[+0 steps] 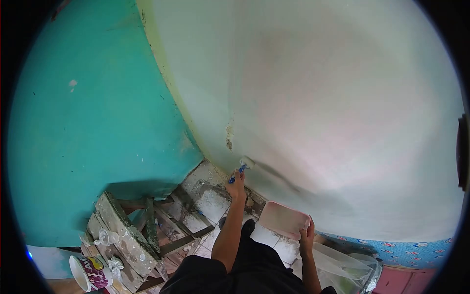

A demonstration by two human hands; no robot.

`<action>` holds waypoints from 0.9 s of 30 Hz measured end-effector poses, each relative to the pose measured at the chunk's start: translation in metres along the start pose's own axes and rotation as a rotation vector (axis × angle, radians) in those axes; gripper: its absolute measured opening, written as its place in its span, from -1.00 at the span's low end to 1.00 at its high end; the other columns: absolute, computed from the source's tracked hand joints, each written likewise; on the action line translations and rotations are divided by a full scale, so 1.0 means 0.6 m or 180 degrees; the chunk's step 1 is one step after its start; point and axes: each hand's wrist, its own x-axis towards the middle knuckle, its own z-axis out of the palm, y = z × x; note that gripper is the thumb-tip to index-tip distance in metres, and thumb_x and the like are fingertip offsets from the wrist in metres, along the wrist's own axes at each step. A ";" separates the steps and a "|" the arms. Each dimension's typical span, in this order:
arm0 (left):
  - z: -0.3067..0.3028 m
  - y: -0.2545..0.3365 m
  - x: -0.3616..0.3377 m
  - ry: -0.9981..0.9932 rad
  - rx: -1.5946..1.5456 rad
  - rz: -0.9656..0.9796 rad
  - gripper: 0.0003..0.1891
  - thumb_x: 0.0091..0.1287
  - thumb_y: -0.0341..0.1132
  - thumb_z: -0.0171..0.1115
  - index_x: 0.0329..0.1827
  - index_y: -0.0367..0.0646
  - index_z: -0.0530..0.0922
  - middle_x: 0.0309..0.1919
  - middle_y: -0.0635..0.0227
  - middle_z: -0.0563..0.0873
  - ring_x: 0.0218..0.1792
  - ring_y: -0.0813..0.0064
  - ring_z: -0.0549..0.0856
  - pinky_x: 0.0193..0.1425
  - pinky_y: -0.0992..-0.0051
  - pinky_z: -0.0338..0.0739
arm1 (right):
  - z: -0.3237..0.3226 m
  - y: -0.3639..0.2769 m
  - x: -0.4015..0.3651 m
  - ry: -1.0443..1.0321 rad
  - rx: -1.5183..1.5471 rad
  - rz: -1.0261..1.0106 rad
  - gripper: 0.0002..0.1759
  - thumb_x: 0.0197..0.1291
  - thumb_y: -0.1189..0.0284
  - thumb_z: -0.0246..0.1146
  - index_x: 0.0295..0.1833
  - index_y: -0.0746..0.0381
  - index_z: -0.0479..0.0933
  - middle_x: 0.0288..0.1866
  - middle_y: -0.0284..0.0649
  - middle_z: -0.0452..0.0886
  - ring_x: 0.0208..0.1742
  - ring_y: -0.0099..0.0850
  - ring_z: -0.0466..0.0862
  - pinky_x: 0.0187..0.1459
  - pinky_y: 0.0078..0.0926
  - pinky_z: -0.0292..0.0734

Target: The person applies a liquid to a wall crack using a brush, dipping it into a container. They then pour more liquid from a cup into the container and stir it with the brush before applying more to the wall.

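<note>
My left hand [236, 185] is closed round the blue handle of a small paint roller [247, 162], whose pale head is at the whitish wall [303, 98], low down near the corner. A chipped, bare patch [229, 137] shows on the wall just above the roller. My right hand [307, 235] grips the right edge of a shallow pink tray [284, 219], which is held over the tiled floor beside the wall.
A turquoise wall [98, 108] rises at the left. Below it stands a paint-spattered wooden bench [132, 240], with a paint bucket [90, 273] beside it. Clear plastic sheeting [342, 262] and a blue patterned cloth [406, 251] lie at the lower right. Stained tiles [213, 206] surround my feet.
</note>
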 end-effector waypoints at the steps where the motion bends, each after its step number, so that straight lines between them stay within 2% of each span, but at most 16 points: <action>1: 0.032 0.046 -0.038 -0.0125 0.0038 0.0193 -0.70 0.52 -0.40 0.30 0.10 -0.54 0.60 -0.08 0.08 0.74 -0.12 0.29 0.78 0.07 0.42 0.78 | 0.000 0.001 0.001 -0.0002 -0.0004 0.0021 -0.11 0.27 0.46 0.23 0.71 0.14 0.11 0.30 -0.01 0.59 0.32 -0.29 0.57 0.38 -0.27 0.43; 3: 0.065 0.131 -0.091 -0.0507 0.0141 0.0383 -0.67 0.54 -0.39 0.27 0.20 -0.51 0.55 0.01 0.06 0.72 -0.01 0.23 0.79 0.20 0.35 0.75 | 0.000 0.007 -0.001 -0.0003 0.0000 0.0081 -0.11 0.26 0.46 0.23 0.71 0.14 0.11 0.31 0.00 0.58 0.33 -0.29 0.57 0.38 -0.29 0.43; 4: 0.071 0.166 -0.109 -0.0689 0.0203 0.0468 -0.65 0.56 -0.38 0.25 0.25 -0.50 0.52 0.05 0.05 0.72 0.04 0.21 0.79 0.27 0.31 0.73 | 0.002 0.007 -0.003 -0.0054 0.0002 0.0125 -0.12 0.27 0.42 0.23 0.70 0.16 0.11 0.38 0.00 0.52 0.38 -0.26 0.53 0.43 -0.25 0.37; 6: 0.083 0.220 -0.127 -0.1056 -0.0270 0.0489 -0.62 0.57 -0.35 0.25 0.28 -0.49 0.51 0.08 0.05 0.73 0.06 0.22 0.79 0.28 0.31 0.72 | 0.004 0.002 0.001 -0.0152 -0.0005 0.0190 -0.13 0.29 0.34 0.25 0.68 0.21 0.12 0.51 0.00 0.41 0.49 -0.19 0.43 0.52 -0.19 0.25; 8: 0.085 0.229 -0.107 -0.1333 -0.0465 0.0535 -0.60 0.58 -0.33 0.25 0.31 -0.47 0.50 0.11 0.05 0.73 0.10 0.22 0.79 0.31 0.27 0.70 | 0.007 0.006 0.009 -0.0102 -0.0008 0.0069 -0.12 0.26 0.40 0.23 0.70 0.17 0.12 0.41 0.02 0.50 0.40 -0.23 0.52 0.44 -0.20 0.37; 11: 0.038 0.151 -0.034 -0.1398 -0.0267 0.0365 -0.58 0.58 -0.33 0.25 0.36 -0.43 0.47 0.14 0.07 0.72 0.18 0.21 0.76 0.37 0.22 0.66 | 0.004 0.014 -0.001 -0.0037 -0.0122 0.0059 -0.10 0.25 0.43 0.23 0.70 0.14 0.11 0.36 0.04 0.54 0.36 -0.23 0.56 0.40 -0.17 0.42; 13: -0.018 0.065 0.015 -0.1349 -0.0185 -0.0036 -0.58 0.57 -0.33 0.26 0.36 -0.42 0.48 0.14 0.09 0.73 0.20 0.22 0.75 0.37 0.22 0.66 | 0.005 0.017 0.001 -0.0052 -0.0150 0.0102 -0.10 0.24 0.42 0.23 0.70 0.14 0.11 0.37 0.04 0.53 0.37 -0.22 0.55 0.40 -0.16 0.42; 16: -0.108 -0.042 0.081 -0.1033 -0.0075 -0.0336 -0.58 0.56 -0.30 0.29 0.34 -0.40 0.50 0.12 0.10 0.74 0.21 0.28 0.74 0.37 0.26 0.67 | 0.002 0.018 -0.004 -0.0078 -0.0093 0.0179 -0.11 0.24 0.44 0.24 0.70 0.14 0.12 0.38 0.04 0.53 0.38 -0.22 0.55 0.40 -0.18 0.43; 19: -0.155 -0.091 0.105 -0.0530 -0.0002 -0.0691 -0.62 0.56 -0.38 0.27 0.32 -0.42 0.52 0.11 0.13 0.73 0.15 0.31 0.76 0.28 0.37 0.73 | -0.002 0.024 -0.011 -0.0102 -0.0075 0.0204 -0.11 0.24 0.46 0.23 0.69 0.14 0.12 0.38 0.04 0.53 0.39 -0.21 0.55 0.40 -0.19 0.44; 21: -0.180 -0.132 0.138 -0.0171 0.0362 -0.0637 -0.65 0.54 -0.40 0.27 0.30 -0.42 0.55 0.07 0.13 0.74 0.12 0.31 0.77 0.23 0.37 0.76 | -0.004 0.030 -0.017 -0.0094 -0.0103 0.0280 -0.12 0.24 0.47 0.23 0.69 0.15 0.12 0.38 0.03 0.53 0.39 -0.20 0.55 0.40 -0.19 0.44; 24: -0.172 -0.142 0.151 0.0136 0.0661 -0.0584 -0.68 0.53 -0.43 0.28 0.25 -0.44 0.57 0.02 0.12 0.75 0.04 0.29 0.79 0.16 0.36 0.79 | -0.003 0.042 -0.025 -0.0079 0.0012 0.0256 -0.12 0.25 0.47 0.23 0.70 0.15 0.11 0.37 0.03 0.53 0.38 -0.20 0.56 0.41 -0.18 0.45; 27: -0.086 -0.095 0.126 0.0037 0.0845 -0.0304 -0.68 0.52 -0.43 0.29 0.21 -0.49 0.58 -0.03 0.07 0.74 -0.02 0.27 0.81 0.11 0.36 0.80 | -0.002 0.045 -0.029 -0.0081 -0.0050 0.0159 -0.11 0.25 0.46 0.24 0.69 0.15 0.11 0.37 0.03 0.53 0.38 -0.20 0.56 0.41 -0.17 0.46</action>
